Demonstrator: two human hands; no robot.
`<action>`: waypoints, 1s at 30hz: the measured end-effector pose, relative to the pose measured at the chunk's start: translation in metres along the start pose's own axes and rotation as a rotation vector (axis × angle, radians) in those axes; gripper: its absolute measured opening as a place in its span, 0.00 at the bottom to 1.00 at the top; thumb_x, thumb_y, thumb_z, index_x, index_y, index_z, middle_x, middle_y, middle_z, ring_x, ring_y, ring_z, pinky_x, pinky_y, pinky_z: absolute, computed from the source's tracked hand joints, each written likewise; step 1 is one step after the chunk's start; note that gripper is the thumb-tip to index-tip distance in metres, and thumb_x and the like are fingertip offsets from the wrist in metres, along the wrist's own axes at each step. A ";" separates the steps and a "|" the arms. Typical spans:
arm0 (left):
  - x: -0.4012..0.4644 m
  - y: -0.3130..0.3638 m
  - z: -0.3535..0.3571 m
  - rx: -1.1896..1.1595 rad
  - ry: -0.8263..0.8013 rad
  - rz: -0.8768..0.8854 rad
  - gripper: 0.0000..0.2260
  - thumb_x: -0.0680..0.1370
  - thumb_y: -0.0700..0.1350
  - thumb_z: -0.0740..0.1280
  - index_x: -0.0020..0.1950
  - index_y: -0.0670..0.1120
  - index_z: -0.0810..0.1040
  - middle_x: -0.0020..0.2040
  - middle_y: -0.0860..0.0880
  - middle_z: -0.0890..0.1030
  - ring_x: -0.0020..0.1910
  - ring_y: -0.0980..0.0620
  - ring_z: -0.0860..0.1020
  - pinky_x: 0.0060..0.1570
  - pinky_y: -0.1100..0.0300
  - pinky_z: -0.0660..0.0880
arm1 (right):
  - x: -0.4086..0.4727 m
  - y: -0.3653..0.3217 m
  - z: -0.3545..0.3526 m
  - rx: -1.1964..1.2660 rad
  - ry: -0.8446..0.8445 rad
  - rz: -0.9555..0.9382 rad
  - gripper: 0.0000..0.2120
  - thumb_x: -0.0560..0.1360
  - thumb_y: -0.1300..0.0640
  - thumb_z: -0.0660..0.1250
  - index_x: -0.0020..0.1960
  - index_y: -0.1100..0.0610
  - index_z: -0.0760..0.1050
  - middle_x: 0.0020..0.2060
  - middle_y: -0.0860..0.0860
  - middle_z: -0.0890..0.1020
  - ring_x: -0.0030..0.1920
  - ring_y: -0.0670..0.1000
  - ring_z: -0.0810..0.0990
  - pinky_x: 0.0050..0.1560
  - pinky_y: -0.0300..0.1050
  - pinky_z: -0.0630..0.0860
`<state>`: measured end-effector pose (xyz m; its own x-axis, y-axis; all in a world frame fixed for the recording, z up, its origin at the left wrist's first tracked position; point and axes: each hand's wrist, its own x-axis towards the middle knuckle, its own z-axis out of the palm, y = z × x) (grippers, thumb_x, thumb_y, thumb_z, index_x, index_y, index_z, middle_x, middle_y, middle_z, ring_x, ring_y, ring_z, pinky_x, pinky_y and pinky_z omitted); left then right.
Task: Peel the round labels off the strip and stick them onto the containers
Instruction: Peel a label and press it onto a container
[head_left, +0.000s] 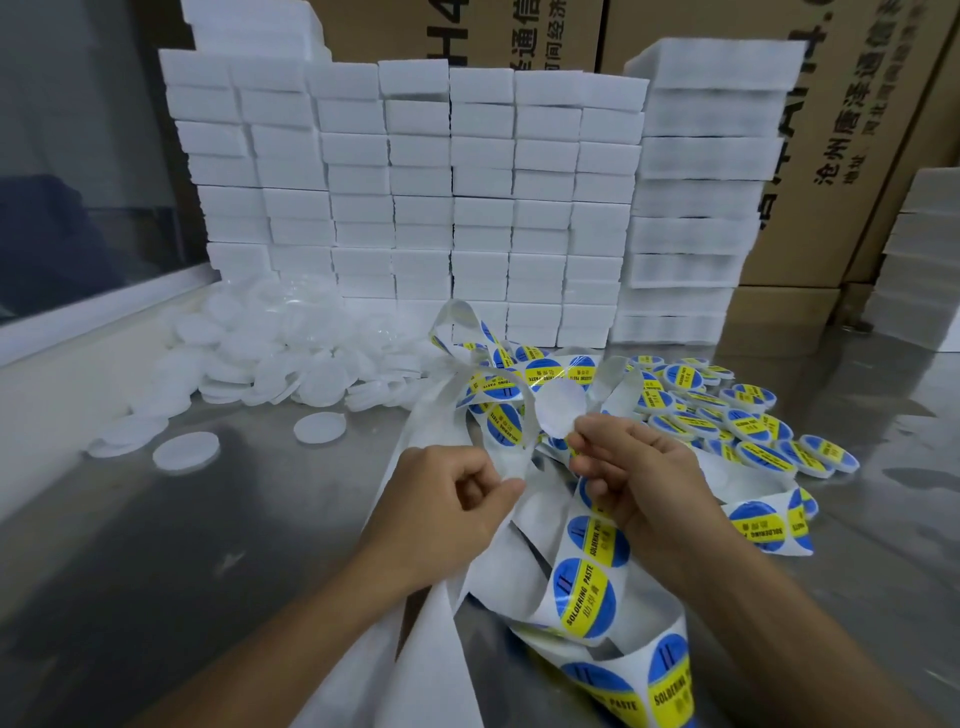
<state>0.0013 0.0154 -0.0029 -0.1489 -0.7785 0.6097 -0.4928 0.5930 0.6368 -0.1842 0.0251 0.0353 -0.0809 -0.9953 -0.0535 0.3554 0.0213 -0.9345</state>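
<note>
Left hand (447, 506) pinches the white backing strip (524, 467); right hand (641, 475) pinches a round label (558, 410), apparently half-peeled, adhesive side up. Peel slowly, uncreased. Unlabelled white round containers (270, 358) lie beyond the left hand.

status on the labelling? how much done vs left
Done: a batch of labelled containers lies at right on the steel table. In hand: the left hand pinches the backing strip while the right hand peels a round label off it. Left: a big heap of plain white containers at left, and many labels remain on the strip.
</note>
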 end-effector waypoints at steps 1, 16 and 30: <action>0.000 -0.001 -0.001 0.029 0.006 0.007 0.17 0.69 0.56 0.72 0.28 0.47 0.72 0.21 0.56 0.69 0.22 0.58 0.65 0.27 0.72 0.63 | 0.000 0.000 -0.001 0.020 -0.004 -0.014 0.05 0.74 0.61 0.72 0.48 0.62 0.81 0.36 0.54 0.84 0.30 0.46 0.81 0.27 0.35 0.74; 0.017 -0.034 -0.056 0.194 0.457 -0.017 0.22 0.78 0.50 0.61 0.27 0.38 0.67 0.22 0.43 0.67 0.24 0.44 0.68 0.26 0.54 0.66 | -0.008 -0.006 0.006 0.042 -0.015 -0.289 0.08 0.73 0.67 0.70 0.40 0.57 0.85 0.37 0.56 0.86 0.40 0.50 0.86 0.40 0.36 0.80; 0.017 -0.094 -0.074 0.819 -0.014 -0.535 0.12 0.80 0.52 0.59 0.51 0.47 0.77 0.51 0.53 0.76 0.57 0.47 0.74 0.52 0.50 0.62 | -0.010 -0.003 0.006 -0.155 -0.044 -0.432 0.07 0.71 0.63 0.74 0.41 0.51 0.86 0.38 0.49 0.87 0.37 0.42 0.83 0.37 0.32 0.77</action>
<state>0.1087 -0.0387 -0.0176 0.2603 -0.9085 0.3269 -0.9402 -0.1615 0.2998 -0.1792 0.0346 0.0408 -0.1506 -0.9190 0.3644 0.1544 -0.3859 -0.9095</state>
